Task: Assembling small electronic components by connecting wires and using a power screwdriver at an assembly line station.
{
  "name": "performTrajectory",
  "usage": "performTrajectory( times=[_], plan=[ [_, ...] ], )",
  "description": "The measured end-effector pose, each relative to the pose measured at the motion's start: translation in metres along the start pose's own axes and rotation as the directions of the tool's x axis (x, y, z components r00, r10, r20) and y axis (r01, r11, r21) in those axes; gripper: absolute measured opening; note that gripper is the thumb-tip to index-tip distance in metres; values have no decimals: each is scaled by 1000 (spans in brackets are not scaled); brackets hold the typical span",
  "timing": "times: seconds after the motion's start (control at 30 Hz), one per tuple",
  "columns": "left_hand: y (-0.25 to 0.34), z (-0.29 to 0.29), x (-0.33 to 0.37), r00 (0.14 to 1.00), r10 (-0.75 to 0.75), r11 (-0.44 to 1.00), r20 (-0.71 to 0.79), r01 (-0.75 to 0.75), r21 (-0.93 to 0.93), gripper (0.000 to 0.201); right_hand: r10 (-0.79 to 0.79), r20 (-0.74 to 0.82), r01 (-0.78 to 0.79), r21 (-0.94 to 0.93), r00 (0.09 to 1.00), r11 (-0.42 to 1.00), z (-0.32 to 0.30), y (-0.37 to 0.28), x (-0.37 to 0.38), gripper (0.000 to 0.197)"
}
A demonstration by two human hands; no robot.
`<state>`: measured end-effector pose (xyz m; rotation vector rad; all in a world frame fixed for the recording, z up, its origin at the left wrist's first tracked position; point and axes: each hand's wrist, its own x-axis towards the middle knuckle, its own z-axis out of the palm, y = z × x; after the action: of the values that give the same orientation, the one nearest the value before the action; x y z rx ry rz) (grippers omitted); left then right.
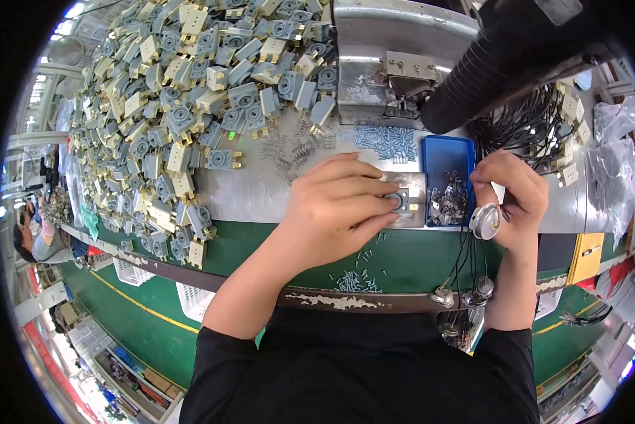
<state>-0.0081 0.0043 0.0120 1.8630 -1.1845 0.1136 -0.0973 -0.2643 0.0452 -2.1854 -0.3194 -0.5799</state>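
At 3 o'clock from my left hand (346, 205): grey plastic housing (404, 201), right under the fingertips, over the metal worktop (240, 198). Left fingers are narrow, holding it; brass tab (413, 207) visible, long axis mostly hidden by my hand. Left is clearly nearer. From my right hand (512, 198) the housing sits at 9 o'clock, across the blue tray (444, 150) of small metal parts (448, 203). Right thumb and finger look close together; can't tell what they grip. Round silver disc (485, 221) shows against that hand.
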Motion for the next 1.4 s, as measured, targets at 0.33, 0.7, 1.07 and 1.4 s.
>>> performTrajectory(
  times=[0.33,0.7,1.07,1.4],
  plan=[
    [0,-17,16,995,-9,986,-95,24,163,22,-23,16,23,13,1000,1000,1,-3,2,21],
    [6,-8,85,848,44,891,529,-273,363,6,-47,-60,47,-3,997,999,-7,-7,2,27],
    [19,-35,82,869,14,977,494,-116,176,20,-92,115,69,196,989,978,-21,-7,-3,16],
    [13,-27,13,939,-331,870,88,340,-357,23,23,166,-117,583,986,804,-16,-2,-1,24]
  ],
)
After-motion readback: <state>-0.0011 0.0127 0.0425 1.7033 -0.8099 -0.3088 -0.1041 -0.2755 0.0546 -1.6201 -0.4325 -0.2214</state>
